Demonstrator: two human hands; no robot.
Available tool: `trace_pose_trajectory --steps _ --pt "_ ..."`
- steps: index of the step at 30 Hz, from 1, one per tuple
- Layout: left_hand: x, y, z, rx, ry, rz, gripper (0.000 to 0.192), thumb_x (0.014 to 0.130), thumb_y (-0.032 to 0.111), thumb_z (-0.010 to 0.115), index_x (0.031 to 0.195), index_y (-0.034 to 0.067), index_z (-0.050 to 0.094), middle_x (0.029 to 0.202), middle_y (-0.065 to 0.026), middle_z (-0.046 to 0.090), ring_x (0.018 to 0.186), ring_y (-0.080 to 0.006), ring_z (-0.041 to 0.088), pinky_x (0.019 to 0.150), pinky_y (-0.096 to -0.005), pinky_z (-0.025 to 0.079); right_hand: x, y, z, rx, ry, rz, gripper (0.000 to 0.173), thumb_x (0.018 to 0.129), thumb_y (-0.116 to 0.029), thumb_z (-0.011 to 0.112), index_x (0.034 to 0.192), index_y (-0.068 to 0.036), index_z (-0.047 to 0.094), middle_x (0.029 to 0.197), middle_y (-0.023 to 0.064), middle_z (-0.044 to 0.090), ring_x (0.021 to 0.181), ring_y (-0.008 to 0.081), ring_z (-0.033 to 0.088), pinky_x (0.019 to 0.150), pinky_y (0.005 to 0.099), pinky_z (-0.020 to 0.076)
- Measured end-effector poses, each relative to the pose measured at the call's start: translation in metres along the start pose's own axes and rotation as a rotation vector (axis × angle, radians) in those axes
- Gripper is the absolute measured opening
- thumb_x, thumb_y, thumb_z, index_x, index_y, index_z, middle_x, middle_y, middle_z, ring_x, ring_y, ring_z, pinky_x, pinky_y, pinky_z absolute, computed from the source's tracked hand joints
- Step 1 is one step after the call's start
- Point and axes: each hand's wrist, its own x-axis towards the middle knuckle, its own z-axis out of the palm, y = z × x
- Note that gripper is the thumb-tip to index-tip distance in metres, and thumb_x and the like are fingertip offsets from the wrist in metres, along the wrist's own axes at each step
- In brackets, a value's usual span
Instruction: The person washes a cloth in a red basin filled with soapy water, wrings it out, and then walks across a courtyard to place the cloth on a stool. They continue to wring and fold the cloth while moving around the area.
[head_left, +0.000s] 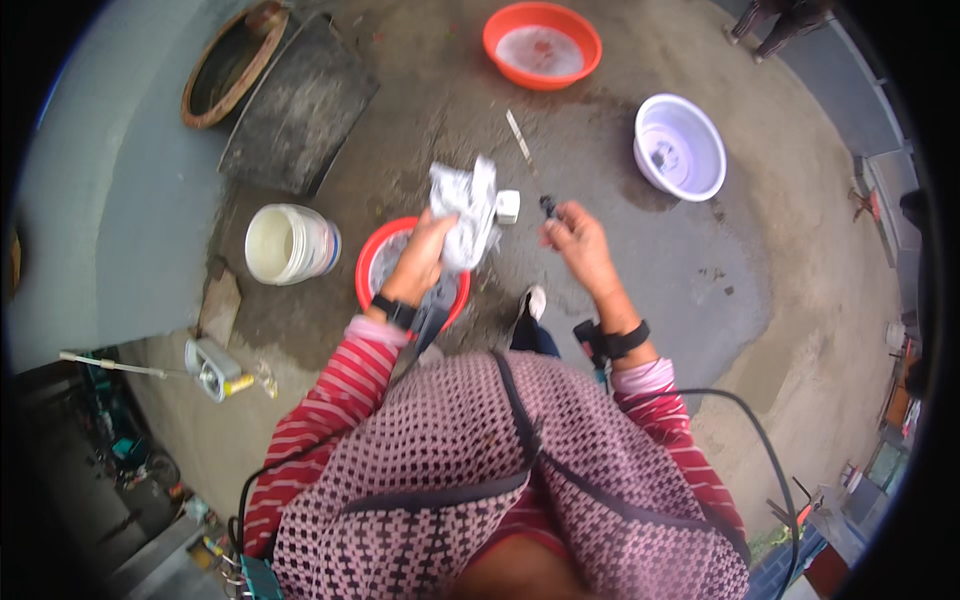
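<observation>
My left hand (420, 255) grips a crumpled white bundle (465, 214), plastic or cloth, above the rim of a red basin (365, 259). Greyish contents fill that basin, partly hidden by my forearm. Just right of the bundle is a small white block-shaped thing (508, 207); whether it touches the bundle is unclear. My right hand (581, 244) is raised over the wet floor, its fingers closed on a small black piece (548, 204). A thin pale strip (519, 139) lines up beyond that piece, and I cannot tell whether the two are joined.
An orange basin (581, 41) with cloudy water and a pale purple basin (694, 150) stand ahead. At left are a white bucket (300, 244), a dark slab (304, 105) and a rimmed vat (199, 105). A long-handled dustpan (206, 364) lies behind. Another person's legs (772, 22) show far right.
</observation>
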Motion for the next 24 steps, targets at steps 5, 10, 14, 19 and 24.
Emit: trace_pose_trajectory --steps 5,10,14,19,24 --pt "0.029 0.001 0.087 -0.205 -0.381 -0.222 0.039 0.099 0.016 0.055 0.136 0.004 0.05 0.13 -0.0059 0.06 0.12 -0.0183 0.058 0.105 -0.0371 0.044 -0.017 -0.033 -0.027 -0.539 0.125 0.005 0.017 0.091 -0.015 0.063 0.104 -0.005 0.059 0.09 0.0115 0.069 0.072 0.0255 0.067 0.071 0.0378 0.054" --pt "0.036 -0.026 0.129 -0.041 -0.35 -0.155 0.039 0.091 0.007 0.065 0.129 0.004 0.053 0.118 -0.0051 0.065 0.107 -0.0154 0.064 0.095 -0.0328 0.051 -0.024 -0.039 -0.029 -0.892 0.201 -0.188 0.019 0.088 -0.016 0.063 0.103 -0.008 0.055 0.09 0.0142 0.068 0.078 0.0365 0.068 0.069 0.046 0.0533" --pt "0.055 -0.053 0.122 -0.04 -0.218 -0.251 0.031 0.086 0.001 0.067 0.116 0.002 0.062 0.106 -0.0058 0.069 0.099 -0.0183 0.067 0.088 -0.0337 0.054 -0.037 -0.023 -0.019 -1.061 0.199 -0.114 0.015 0.086 -0.014 0.061 0.098 -0.009 0.053 0.086 0.0122 0.066 0.074 0.0353 0.068 0.067 0.0457 0.053" --pt "0.077 -0.086 0.098 -0.136 -0.25 -0.54 0.028 0.084 0.008 0.068 0.112 0.011 0.065 0.1 -0.0023 0.071 0.091 -0.0195 0.067 0.074 -0.0346 0.051 -0.078 0.001 -0.005 -1.162 0.255 0.045 0.014 0.083 -0.009 0.058 0.096 -0.009 0.054 0.083 0.0099 0.065 0.071 0.0311 0.069 0.067 0.0434 0.0532" --pt "0.128 -0.077 0.066 0.052 -0.019 -0.595 0.022 0.081 0.014 0.075 0.099 0.019 0.064 0.086 0.0031 0.07 0.075 -0.0149 0.065 0.063 -0.0341 0.043 -0.177 0.043 -0.017 -1.104 0.389 0.228 0.011 0.086 -0.011 0.057 0.097 -0.011 0.053 0.084 0.01 0.066 0.074 0.0323 0.069 0.066 0.0439 0.0529"
